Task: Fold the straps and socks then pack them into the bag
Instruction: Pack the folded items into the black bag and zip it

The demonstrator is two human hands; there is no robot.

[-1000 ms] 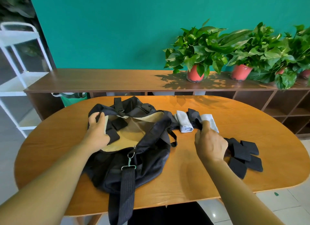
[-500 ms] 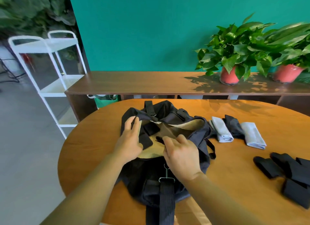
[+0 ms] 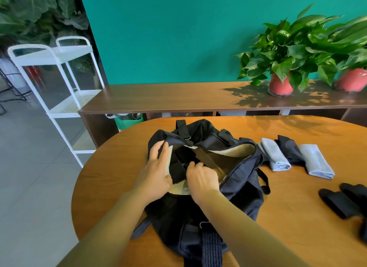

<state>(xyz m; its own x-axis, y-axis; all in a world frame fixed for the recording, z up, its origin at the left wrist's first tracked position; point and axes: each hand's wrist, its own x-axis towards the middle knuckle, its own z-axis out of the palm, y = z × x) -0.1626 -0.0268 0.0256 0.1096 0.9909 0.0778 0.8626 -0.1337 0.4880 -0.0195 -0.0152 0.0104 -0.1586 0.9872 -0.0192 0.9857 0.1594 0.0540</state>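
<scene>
Bag lengthwise near-to-far, mouth seemingly up

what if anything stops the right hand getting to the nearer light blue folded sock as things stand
Probably nothing, so likely yes. The right hand sits inside the open bag; only the bag's zipper rim lies between it and the light blue sock, which lies uncovered on the table.
</scene>
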